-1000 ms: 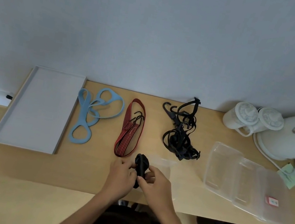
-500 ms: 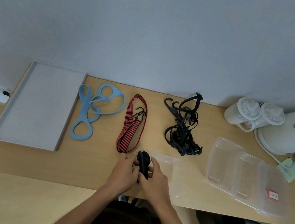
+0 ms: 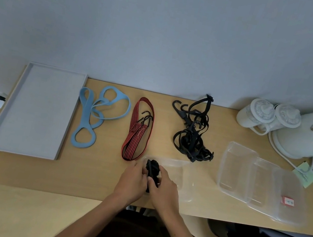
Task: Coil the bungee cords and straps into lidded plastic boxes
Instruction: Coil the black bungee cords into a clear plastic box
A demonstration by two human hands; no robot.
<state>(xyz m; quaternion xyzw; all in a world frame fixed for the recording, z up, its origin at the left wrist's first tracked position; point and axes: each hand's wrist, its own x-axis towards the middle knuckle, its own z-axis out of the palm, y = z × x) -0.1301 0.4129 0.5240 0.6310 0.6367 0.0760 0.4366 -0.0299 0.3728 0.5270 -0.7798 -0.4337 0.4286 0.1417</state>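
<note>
While both hands clasp the coiled black strap (image 3: 152, 169), the left hand (image 3: 133, 180) and right hand (image 3: 165, 190) each curl their fingers round it at the six o'clock edge of the worktop (image 3: 88, 181). The coil is at the near-left corner of an open clear box (image 3: 179, 165); whether it touches the bottom I cannot tell. To do this well, I judge the coil should be held tight so it cannot spring apart, then laid flat and pressed down. From the hands, a red-and-black bungee (image 3: 138, 134) lies at eleven o'clock, a blue strap (image 3: 89, 115) at ten, tangled black cords (image 3: 191, 139) at one and stacked clear boxes (image 3: 261, 184) at three. A grey tray (image 3: 33, 109) sits at nine and a white kettle (image 3: 311, 137) at two, against a plain pale wall.
</note>
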